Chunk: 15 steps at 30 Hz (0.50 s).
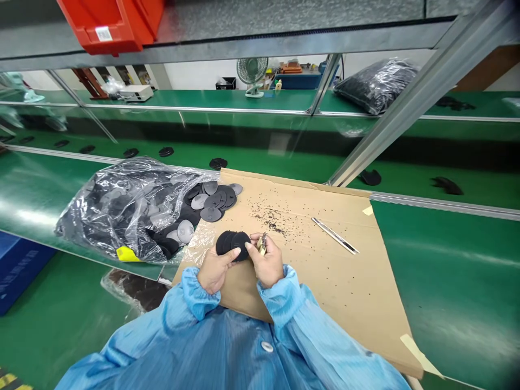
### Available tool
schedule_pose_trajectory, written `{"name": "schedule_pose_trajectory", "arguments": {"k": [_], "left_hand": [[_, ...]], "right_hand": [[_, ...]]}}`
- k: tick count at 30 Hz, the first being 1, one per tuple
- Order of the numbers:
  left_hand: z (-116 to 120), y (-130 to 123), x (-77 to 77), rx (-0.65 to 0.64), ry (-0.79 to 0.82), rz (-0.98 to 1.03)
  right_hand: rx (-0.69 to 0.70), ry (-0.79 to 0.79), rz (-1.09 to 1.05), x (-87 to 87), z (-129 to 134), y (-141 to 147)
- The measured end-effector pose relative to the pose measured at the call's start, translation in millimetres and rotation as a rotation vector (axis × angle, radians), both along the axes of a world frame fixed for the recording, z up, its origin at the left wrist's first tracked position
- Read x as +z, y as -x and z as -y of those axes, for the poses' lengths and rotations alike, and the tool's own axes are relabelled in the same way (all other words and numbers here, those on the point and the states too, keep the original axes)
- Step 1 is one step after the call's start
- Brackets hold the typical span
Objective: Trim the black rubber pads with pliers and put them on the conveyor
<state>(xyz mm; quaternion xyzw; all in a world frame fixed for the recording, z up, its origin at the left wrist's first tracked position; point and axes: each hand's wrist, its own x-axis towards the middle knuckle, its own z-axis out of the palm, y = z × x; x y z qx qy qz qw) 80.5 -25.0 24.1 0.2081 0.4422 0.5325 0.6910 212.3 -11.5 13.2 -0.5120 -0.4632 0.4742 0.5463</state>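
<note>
Well, the person's left hand [214, 272] grips a small stack of round black discs [231, 244] just above a cardboard sheet [325, 281], with the thumb pressed across the stack's face and the other fingers hidden behind it. The right hand [268, 266] is close beside it, its fingers [252, 238] pinching a small brass-coloured metal piece [262, 245], too small to identify, right at the stack's right edge.

The cardboard sheet lies on a green surface [447, 260], with masking tape [418, 355] at its near right corner. Black specks [268, 219] are scattered over it, far of the hands, and a slim steel tool [335, 235] lies to the right. At the sheet's far left corner, loose discs [213, 200] sit in an overlapping pile, some showing grey faces. Left of them slumps a clear plastic bag [134, 211] full of more discs, with a yellow label [127, 253] at its near edge.

The person wears a blue smock [244, 341] with gathered cuffs. Farther off, a black-filled bag [376, 86] lies on a far green bench, near a small fan [252, 70], and a red bin [109, 21] sits on a shelf overhead.
</note>
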Motion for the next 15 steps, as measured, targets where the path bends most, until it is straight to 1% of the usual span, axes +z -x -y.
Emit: {"name": "schedule_pose_trajectory", "arguments": {"k": [3, 8, 12, 15], "left_hand": [[-3, -3, 0.0, 0.029, 0.011, 0.001], [-4, -11, 4.7, 0.071, 0.025, -0.006], [-2, -16, 8.3, 0.074, -0.023, 0.019], [-2, -17, 6.6, 0.057, -0.013, -0.006]], "right_hand": [[-0.010, -0.043, 0.080, 3.1, 3, -2], [-0.042, -0.113, 0.123, 2.7, 6, -2], [-0.077, -0.105, 0.119, -0.4, 7, 0], [-0.073, -0.054, 0.057, -3.0, 6, 0]]}}
